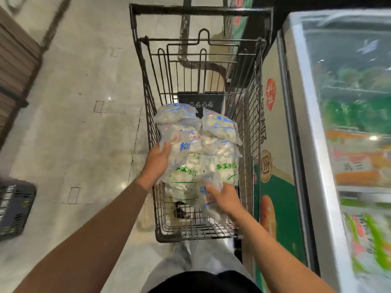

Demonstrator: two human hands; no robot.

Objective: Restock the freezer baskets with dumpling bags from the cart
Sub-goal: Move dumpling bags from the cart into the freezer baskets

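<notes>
A black wire shopping cart (251,115) stands at the centre of the view with clear dumpling bags (220,132) heaped in its basket; the left hand (155,163) reaches in from seven o'clock and curls its fingers round a blue-printed bag (182,140) on the pile's left side, while the right hand (225,198) comes from five o'clock and grips a crumpled bag (208,187) at the pile's near edge. At three o'clock, just beside the cart's right wall, stands a glass-topped chest freezer (317,144), with blurred green and orange packets (364,157) under its lid. At nine o'clock, on the pale floor (74,127) well apart from the cart, sits a dark plastic crate (14,206), and the cart's near wall stands between the person's legs and the bags.
</notes>
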